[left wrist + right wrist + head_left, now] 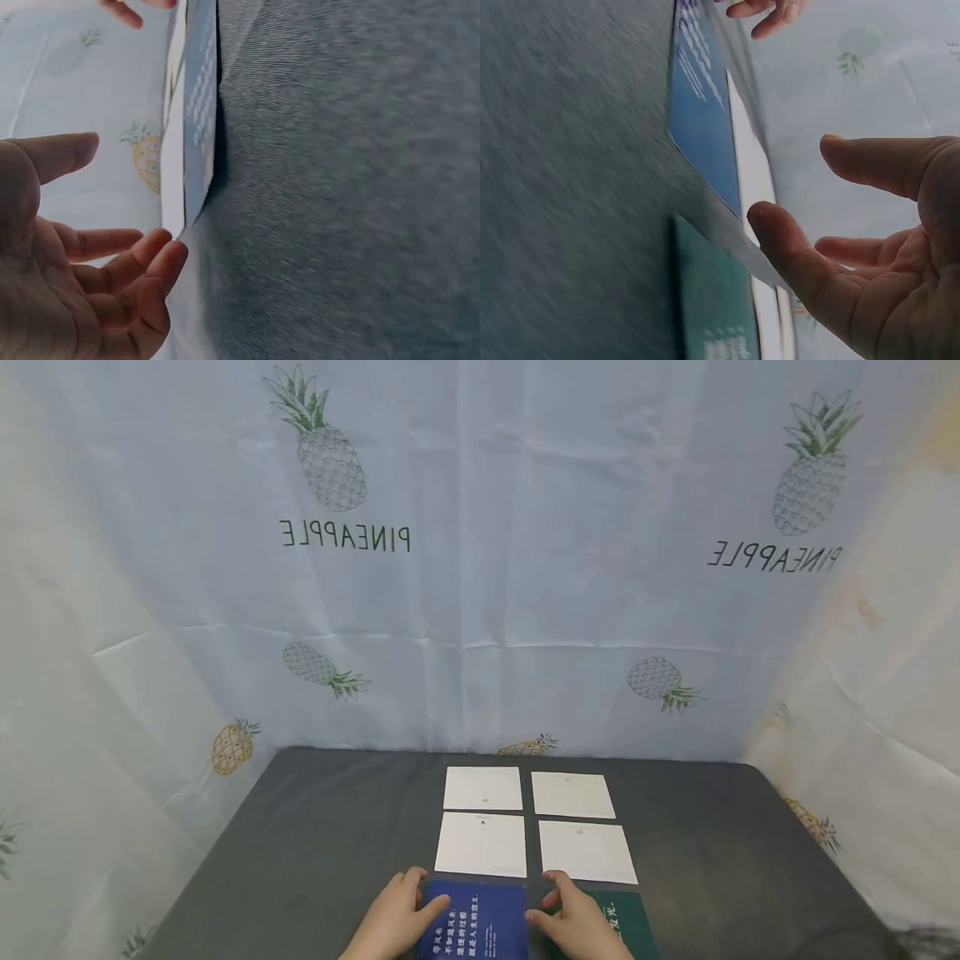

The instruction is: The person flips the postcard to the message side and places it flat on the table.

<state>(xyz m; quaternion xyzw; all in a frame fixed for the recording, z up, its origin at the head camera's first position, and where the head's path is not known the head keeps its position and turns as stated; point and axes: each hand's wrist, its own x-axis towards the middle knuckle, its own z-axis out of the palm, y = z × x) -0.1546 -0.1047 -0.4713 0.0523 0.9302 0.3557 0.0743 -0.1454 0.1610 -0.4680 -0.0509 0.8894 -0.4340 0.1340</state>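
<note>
A blue card (495, 927) printed with white Chinese characters lies at the near side of the table. At its left edge is my left hand (393, 917), thumb spread from the loosely bent fingers, with nothing held. My right hand (579, 920) is over a dark green card (636, 917) with white lettering and covers part of it. Its thumb points toward the blue card's right edge. The right wrist view shows that hand (870, 255) with thumb and index finger apart and nothing between them. In the left wrist view, the left hand (90, 277) is beside the cards.
Beyond the coloured cards, white cards lie in two rows: a near left one (480, 845), a near right one (587, 852), a far left one (483, 788) and a far right one (573, 795). The dark cloth-covered table (322, 827) is bordered by a pineapple-print curtain (487, 568).
</note>
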